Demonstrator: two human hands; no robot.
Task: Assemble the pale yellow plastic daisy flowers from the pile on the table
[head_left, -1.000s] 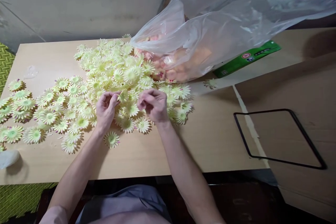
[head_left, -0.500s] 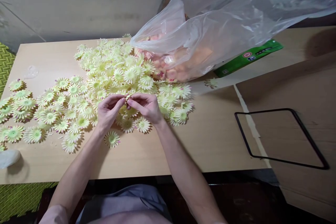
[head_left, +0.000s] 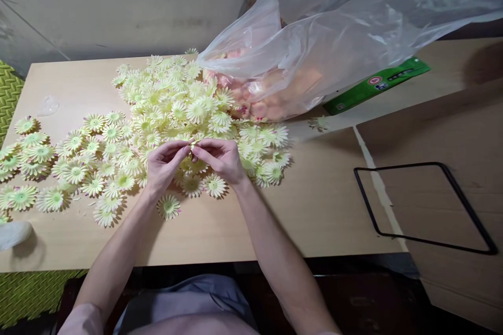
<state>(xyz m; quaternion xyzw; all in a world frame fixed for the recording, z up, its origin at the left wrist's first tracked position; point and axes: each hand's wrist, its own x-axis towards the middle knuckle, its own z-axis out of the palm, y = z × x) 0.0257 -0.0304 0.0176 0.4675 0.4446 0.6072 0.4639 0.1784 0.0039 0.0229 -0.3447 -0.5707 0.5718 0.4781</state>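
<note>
A large heap of pale yellow fabric daisy flowers (head_left: 165, 99) with green centres covers the middle and left of a light wooden table (head_left: 322, 204). My left hand (head_left: 164, 163) and my right hand (head_left: 220, 157) meet above the near edge of the heap. Their fingertips pinch one small yellow flower piece (head_left: 192, 144) between them. A single daisy (head_left: 168, 205) lies on the table just below my left wrist.
A big clear plastic bag (head_left: 334, 42) with pinkish pieces inside lies at the back right, over a green packet (head_left: 377, 85). A black wire frame (head_left: 424, 204) rests on the brown board at right. Green foam matting (head_left: 8, 94) shows at left. A white lump (head_left: 13, 233) sits near the left edge.
My hands, apart a second ago, have come together, and both sets of fingertips now pinch the same small flower piece. The view has shifted slightly.
</note>
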